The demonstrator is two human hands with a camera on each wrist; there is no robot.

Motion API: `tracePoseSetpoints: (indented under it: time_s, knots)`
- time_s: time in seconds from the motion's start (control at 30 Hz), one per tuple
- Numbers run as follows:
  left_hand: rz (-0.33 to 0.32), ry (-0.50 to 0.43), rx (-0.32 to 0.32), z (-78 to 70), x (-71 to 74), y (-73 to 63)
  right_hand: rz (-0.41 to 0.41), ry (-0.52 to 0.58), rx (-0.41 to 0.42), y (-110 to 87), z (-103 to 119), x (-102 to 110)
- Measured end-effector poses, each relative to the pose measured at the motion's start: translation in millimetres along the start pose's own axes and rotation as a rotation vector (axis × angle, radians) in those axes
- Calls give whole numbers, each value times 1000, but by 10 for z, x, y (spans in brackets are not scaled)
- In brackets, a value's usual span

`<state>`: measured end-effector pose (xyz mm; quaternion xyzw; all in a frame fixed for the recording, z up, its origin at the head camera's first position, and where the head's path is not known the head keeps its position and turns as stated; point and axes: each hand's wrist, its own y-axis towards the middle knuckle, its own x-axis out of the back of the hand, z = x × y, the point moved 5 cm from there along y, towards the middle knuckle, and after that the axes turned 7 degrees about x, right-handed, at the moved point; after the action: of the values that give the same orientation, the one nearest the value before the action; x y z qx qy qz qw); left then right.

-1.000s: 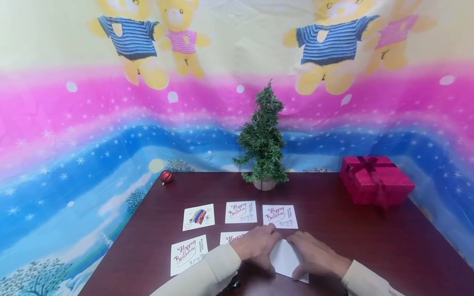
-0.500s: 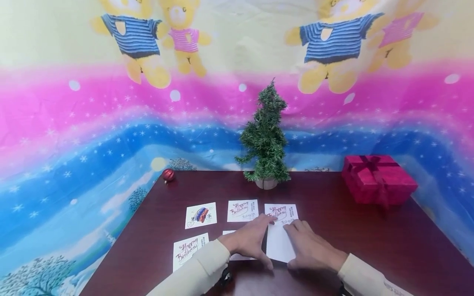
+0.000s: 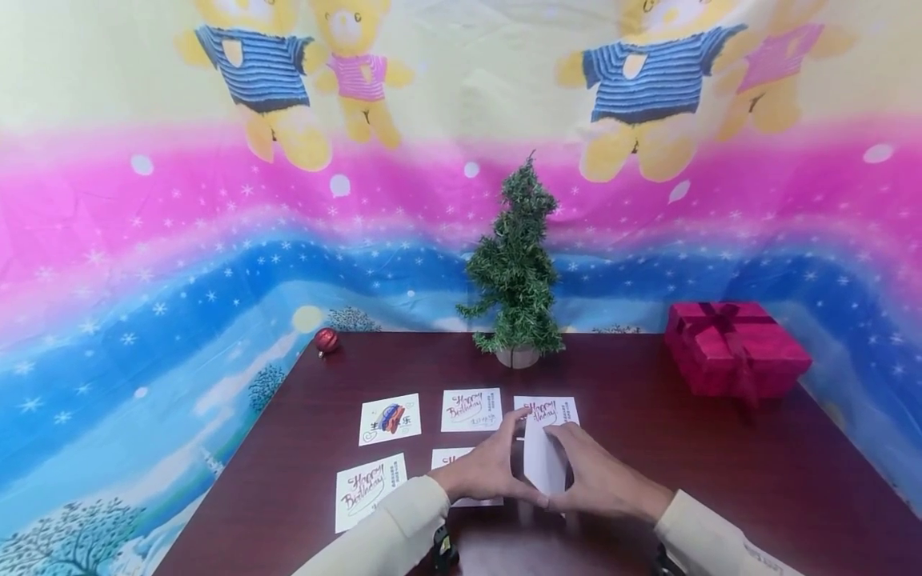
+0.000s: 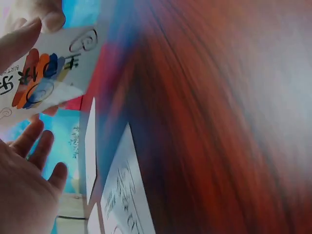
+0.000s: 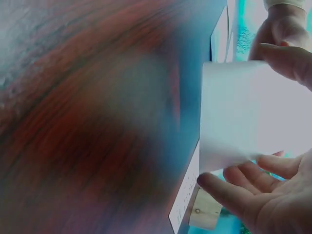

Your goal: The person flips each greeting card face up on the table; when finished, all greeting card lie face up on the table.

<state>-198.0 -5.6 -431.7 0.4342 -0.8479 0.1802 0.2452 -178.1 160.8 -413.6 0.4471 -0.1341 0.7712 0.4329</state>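
Note:
A white birthday card point(image 3: 543, 460) stands up on edge between the two hands, above the front of the table. Its printed face, with orange and blue strokes and black characters, shows in the left wrist view on the card point(image 4: 73, 58); the right wrist view has the plain white back. My left hand point(image 3: 490, 466) pinches the card at its far and near edges with finger and thumb. My right hand point(image 3: 608, 476) holds the same edges from the other side, its thumb point(image 5: 287, 58) lying over the back. Part of another Happy Birthday card point(image 3: 569, 408) is hidden behind the hands.
More cards lie flat: two at the back point(image 3: 390, 419) point(image 3: 471, 410), one at front left point(image 3: 360, 496), and one partly under the left arm point(image 3: 442, 458). Behind them stand a small green tree point(image 3: 515, 272), a red bauble point(image 3: 326, 341) and a red gift box point(image 3: 738, 348).
The white card was moved away from the front edge toward the back row, then turned up from lying tilted to standing on edge. The left fingers have come onto it.

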Motion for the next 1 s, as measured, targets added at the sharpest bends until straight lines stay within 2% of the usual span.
tracePoseSetpoints:
  time_s: [0.2, 0.33, 0.53, 0.6, 0.83, 1.0]
  knots:
    - [8, 91, -54, -61, -13, 35, 7, 78, 23, 25, -2, 2]
    - [4, 127, -69, -85, 7, 46, 2, 76, 12, 20, -11, 41]
    - [-53, 363, -101, -112, 35, 64, -42, 43, -47, 22, -21, 155]
    - [-67, 414, -89, -96, 33, 67, -42, 21, -54, 23, -9, 173]
    - [-81, 480, 18, -23, 1, 79, -27, -29, -43, 0, 66, 147]
    - [-95, 527, 2, -60, -38, 88, -52, -52, 17, 25, 98, 89]
